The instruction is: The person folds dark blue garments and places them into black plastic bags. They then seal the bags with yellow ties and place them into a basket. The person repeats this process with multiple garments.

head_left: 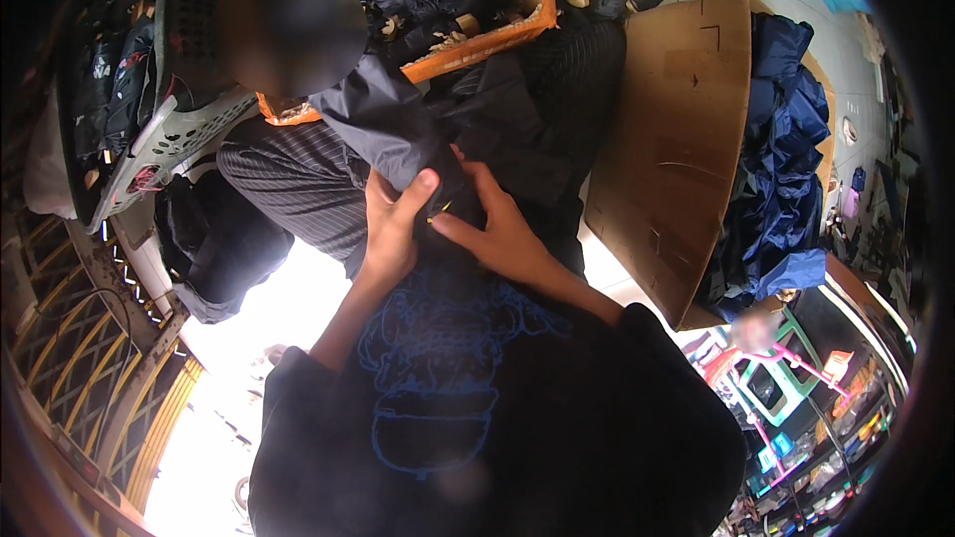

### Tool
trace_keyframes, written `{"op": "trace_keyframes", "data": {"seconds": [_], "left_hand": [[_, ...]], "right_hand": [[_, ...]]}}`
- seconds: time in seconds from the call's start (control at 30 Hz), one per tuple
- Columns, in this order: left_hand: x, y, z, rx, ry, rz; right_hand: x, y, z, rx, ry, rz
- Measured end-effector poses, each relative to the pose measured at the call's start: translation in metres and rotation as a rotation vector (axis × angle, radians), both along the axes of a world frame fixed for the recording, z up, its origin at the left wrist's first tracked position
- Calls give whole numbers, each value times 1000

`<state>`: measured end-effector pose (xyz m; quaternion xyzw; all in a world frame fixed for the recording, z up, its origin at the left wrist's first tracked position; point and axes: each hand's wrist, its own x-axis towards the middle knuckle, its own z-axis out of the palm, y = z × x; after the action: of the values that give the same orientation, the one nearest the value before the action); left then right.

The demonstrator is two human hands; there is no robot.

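A dark grey bundle of thin, smooth cloth [383,124] lies over my lap, its near end between my two hands. My left hand [391,211] is closed round the left side of that end, thumb on top. From the right, my right hand [489,217] grips the same end, thumb pressed near a small yellow bit [444,207]. More dark cloth spreads beyond my right hand. What lies inside the bundle is hidden, and a blurred round patch covers part of its far end.
An orange crate [487,48] of black cloth bundles with tan ends stands beyond my lap. On the left is a grey perforated basket [164,154] with dark packets. A tall cardboard box [668,139] with navy cloth [781,139] stands to the right. Behind it is a green stool [791,383].
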<state>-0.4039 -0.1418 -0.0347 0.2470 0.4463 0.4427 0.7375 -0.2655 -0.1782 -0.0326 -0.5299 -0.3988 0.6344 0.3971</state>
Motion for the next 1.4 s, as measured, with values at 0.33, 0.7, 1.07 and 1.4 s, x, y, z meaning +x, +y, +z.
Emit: {"op": "trace_keyframes", "data": {"seconds": [0.33,0.7,1.07,1.4], "left_hand": [[7,-12,-3,-27,20,30],[5,-34,-17,1,-127,-5],[17,-18,-36,636,646,543],[-15,-15,23,938,1080,-155]], "right_hand": [[11,-4,1,-196,82,128],[26,-10,-2,-356,317,194],[17,-6,-1,-339,181,44],[18,-6,3,-219,95,1]]}}
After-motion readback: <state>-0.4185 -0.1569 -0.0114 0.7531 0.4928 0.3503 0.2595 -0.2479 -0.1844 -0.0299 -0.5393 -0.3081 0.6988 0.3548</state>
